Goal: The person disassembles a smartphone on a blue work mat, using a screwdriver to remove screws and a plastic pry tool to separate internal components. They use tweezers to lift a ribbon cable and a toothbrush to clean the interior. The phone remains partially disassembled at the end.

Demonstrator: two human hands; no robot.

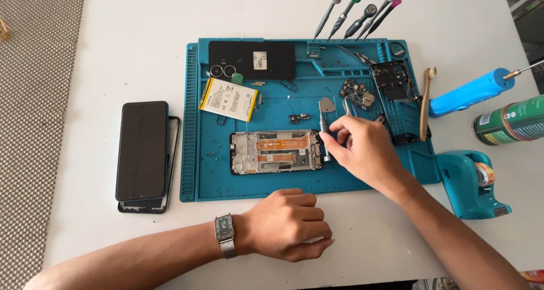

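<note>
My right hand [367, 151] grips a small silver screwdriver [324, 136] upright, with its tip at the right end of an opened phone frame [276, 151] showing orange flex cables. That frame lies on a blue repair mat [195, 154]. My left hand [289, 225] rests on the white table just below the mat's front edge, fingers curled loosely, holding nothing. A wristwatch [225, 235] is on that wrist. A grey triangular pick [327, 104] lies just above the screwdriver.
On the mat lie a yellow battery [228, 99], a black back cover [252, 60], a circuit board [358, 93] and a black inner frame [396, 91]. Left of the mat sit stacked phones [143, 151]. Screwdrivers [357, 15], a blue tool [471, 91], a green can [510, 121] and a tape dispenser [473, 182] stand at the right.
</note>
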